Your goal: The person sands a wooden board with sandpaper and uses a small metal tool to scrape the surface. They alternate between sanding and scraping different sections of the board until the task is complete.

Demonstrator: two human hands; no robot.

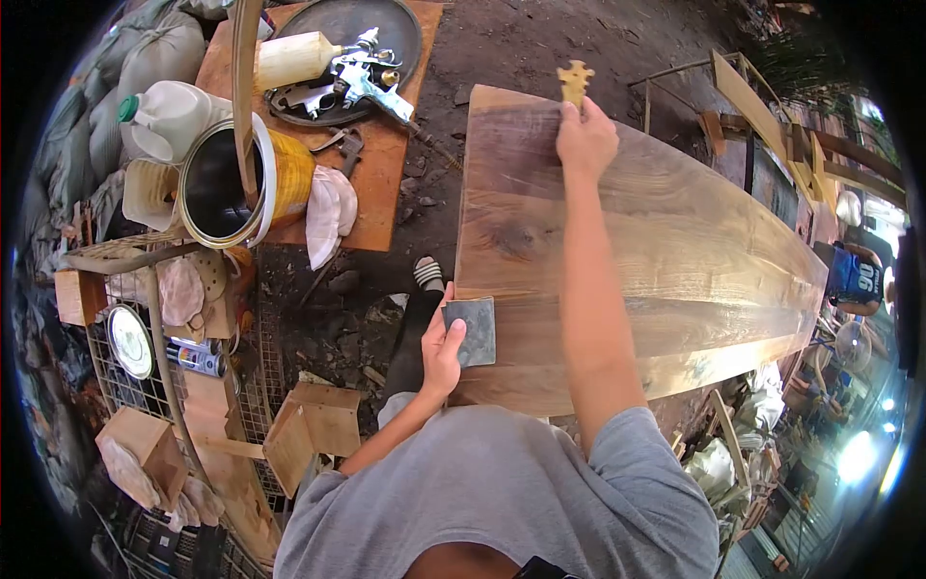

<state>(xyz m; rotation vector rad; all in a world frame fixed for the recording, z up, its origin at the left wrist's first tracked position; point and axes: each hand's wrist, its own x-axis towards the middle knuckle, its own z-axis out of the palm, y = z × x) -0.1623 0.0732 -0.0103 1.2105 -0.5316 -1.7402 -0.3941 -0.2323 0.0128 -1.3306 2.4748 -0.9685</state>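
In the centre of the frame, the left hand (441, 362) holds a dark grey square piece (475, 333), with the thumb on its face and the other fingers partly hidden, so the grip is narrow around it. The piece is over the left edge of a wide wooden panel (675, 251); I cannot tell if it touches the wood. In the upper middle, the right hand (587, 145) has its fingers closed on the lower end of a yellow notched piece (576, 81), near the far edge of the panel. This grip takes only one end, so a knock could turn the piece or make it fall, and its notched end could perhaps scratch the wood. If the grey piece is tilted while pressed, its corner could mark the surface, and grit under it could make lines in the grain. In the upper left, a spray gun (357, 82) lies on a round black tray (410, 34), beside a bucket (292, 179) with a wooden stick (243, 87) standing in it. The stick rises above the rim, so a sleeve or elbow could catch it and pull the bucket over. At left of the panel, a foot (428, 273) is on rough ground, where loose pieces could cause a slip.
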